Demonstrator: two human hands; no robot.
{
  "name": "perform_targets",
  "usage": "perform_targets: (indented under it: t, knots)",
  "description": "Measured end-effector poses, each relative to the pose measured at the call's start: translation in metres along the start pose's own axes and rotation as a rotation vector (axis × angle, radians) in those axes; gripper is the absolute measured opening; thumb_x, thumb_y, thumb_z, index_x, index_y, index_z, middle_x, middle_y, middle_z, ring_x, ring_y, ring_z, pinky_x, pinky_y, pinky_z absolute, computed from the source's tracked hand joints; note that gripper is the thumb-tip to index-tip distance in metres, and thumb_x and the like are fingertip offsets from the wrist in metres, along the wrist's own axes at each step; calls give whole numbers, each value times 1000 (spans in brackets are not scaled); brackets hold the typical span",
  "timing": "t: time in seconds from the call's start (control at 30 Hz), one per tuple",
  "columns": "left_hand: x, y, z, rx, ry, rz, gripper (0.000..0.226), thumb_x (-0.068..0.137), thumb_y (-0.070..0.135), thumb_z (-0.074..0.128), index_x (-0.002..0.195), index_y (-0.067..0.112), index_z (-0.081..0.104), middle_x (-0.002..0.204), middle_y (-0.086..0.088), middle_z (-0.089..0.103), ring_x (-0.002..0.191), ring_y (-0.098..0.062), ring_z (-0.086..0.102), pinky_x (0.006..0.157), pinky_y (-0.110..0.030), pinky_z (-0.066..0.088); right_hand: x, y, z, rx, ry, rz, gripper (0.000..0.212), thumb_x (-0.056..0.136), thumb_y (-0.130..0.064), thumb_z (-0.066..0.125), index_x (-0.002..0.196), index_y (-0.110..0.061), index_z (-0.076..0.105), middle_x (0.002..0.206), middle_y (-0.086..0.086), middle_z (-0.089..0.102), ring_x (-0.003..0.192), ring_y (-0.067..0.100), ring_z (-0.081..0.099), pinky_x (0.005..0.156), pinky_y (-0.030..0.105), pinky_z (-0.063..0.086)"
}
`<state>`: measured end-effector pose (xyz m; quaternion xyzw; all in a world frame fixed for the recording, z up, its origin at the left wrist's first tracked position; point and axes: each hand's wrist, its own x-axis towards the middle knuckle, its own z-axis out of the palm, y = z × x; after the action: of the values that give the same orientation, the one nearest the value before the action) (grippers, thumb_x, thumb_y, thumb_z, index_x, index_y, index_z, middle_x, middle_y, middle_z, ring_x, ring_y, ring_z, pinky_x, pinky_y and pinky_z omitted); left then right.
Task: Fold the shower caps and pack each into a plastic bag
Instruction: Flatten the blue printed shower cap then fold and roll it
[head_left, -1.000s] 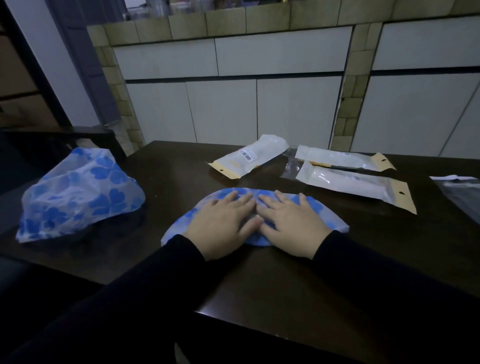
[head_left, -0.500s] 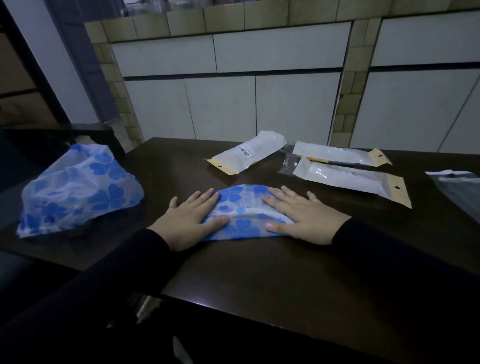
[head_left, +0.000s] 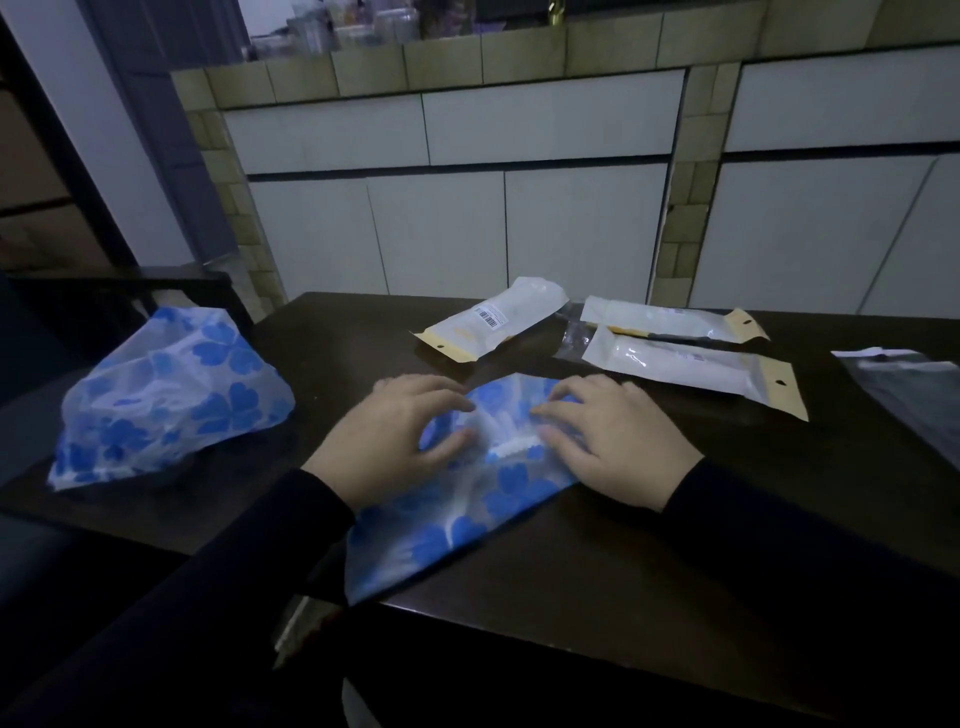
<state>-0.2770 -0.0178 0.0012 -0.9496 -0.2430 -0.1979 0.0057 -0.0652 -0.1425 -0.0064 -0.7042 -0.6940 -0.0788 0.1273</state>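
A translucent shower cap with blue flowers (head_left: 457, 514) lies flattened on the dark table (head_left: 649, 561); its near corner hangs past the table's front edge. My left hand (head_left: 389, 447) and my right hand (head_left: 613, 441) both rest on its far part, fingers curled and pinching the bunched white elastic between them. A second flowered shower cap (head_left: 166, 400) sits puffed up at the left. Behind my hands lie three white plastic bags with tan header tabs: one with a barcode (head_left: 493, 322), one at the back right (head_left: 670, 322), one nearer (head_left: 691, 369).
A dark clear bag (head_left: 914, 389) lies at the table's right edge. White cabinet doors (head_left: 571, 228) with tiled pillars stand behind the table. A dark chair or side surface (head_left: 130, 291) sits at the left, behind the puffed cap.
The cap under my hands went from a narrow folded strip to a larger flat shape reaching over the front edge. My hands moved closer together and their fingers curled onto the elastic.
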Motion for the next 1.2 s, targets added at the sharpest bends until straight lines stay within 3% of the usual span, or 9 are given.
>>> perform_targets:
  t: [0.13,0.27,0.4,0.47,0.57,0.7,0.83,1.03,1.2]
  knots:
    - [1,3,9,-175,-386,-14,81,80,80,29,150,42,17,159,20,2,146,-4,-7,118,-41,3,2,-4,6,61,-257,50,60,94,-61,35,148,-36,30,144,-8,35,134,13,31,116,42,19]
    - [-2,11,7,-121,-639,-205,93,70,86,5,151,41,5,160,16,-8,147,-11,-13,113,-55,-11,10,12,2,20,-373,-2,55,98,-56,28,150,-44,14,160,-15,10,148,17,-5,111,58,-15]
    - [0,23,-5,122,-360,-138,93,71,85,-1,108,33,67,120,13,60,120,-6,46,107,-60,-2,10,17,4,106,-338,-43,51,100,-44,38,148,-45,22,160,-15,5,148,14,-5,115,52,-8]
    - [-1,21,-8,212,-217,-22,74,69,77,16,86,30,70,98,15,60,101,-7,50,108,-53,18,8,17,6,133,-186,-64,49,96,-42,49,143,-44,35,156,-14,24,144,12,18,116,45,10]
    - [-9,14,-6,-134,-223,74,46,76,73,48,102,40,66,124,17,49,116,-4,43,102,-37,39,7,14,5,104,13,-109,39,91,-46,56,129,-39,55,126,-12,50,116,7,46,98,28,33]
    - [-10,15,4,-230,-477,-47,66,80,74,45,141,54,31,157,23,12,144,-1,5,117,-39,11,5,15,2,75,-140,-94,53,88,-67,43,132,-39,53,129,-17,49,118,1,43,104,31,29]
    - [1,21,11,-121,-577,-74,77,79,78,28,148,52,5,160,17,-6,145,-3,-12,115,-49,-9,7,23,0,68,-232,-50,66,84,-72,43,141,-40,42,143,-16,37,131,4,33,114,43,14]
    - [12,26,14,-76,-293,-30,73,80,77,42,141,38,42,156,7,26,144,-14,19,116,-56,13,5,31,2,118,-27,-130,51,86,-60,54,129,-35,58,132,-11,51,119,6,45,99,27,37]
    - [-8,54,0,-463,-43,238,24,89,40,64,110,29,69,109,11,58,103,-12,57,88,-33,48,-33,21,-20,298,98,-394,28,89,-46,56,95,-24,73,99,-9,62,92,6,55,80,24,44]
